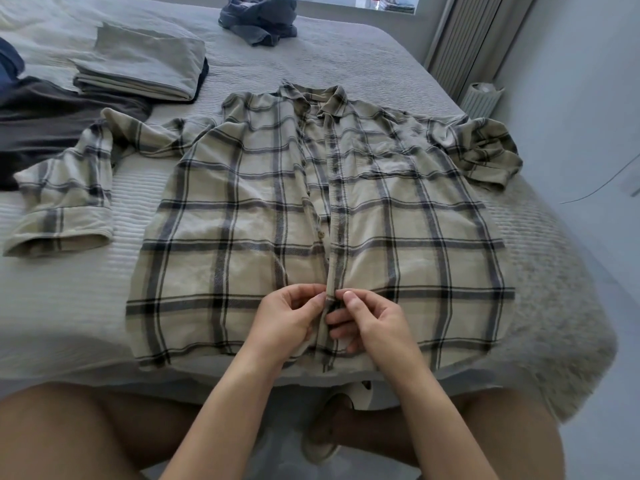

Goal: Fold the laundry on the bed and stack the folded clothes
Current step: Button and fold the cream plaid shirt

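Two hands meet at the lower front of the plaid shirt [277,216] that we have spread face up on the bed [69,306], collar away from us and hem toward us. Our left hand [287,320] pinches the edge of one front panel beside the button placket, fingers curled on the cloth; our right hand [367,323] pinches the facing edge, thumb and forefinger closed on the strip. We can read no brand, label or writing anywhere on the garment. It is beige flannel crossed by dark grey and black lines in wide squares, with a chest pocket on the right-hand panel and small buttons down the middle. One sleeve lies stretched out to the left with its cuff toward us; the other is bunched at the right near the bed's edge. At far left a stack of folded pale grey clothes [145,64] sits on the bed, a dark grey garment [52,112] lies flat beside it, and a heap of unfolded blue-grey clothes [259,19] rests at the far side.
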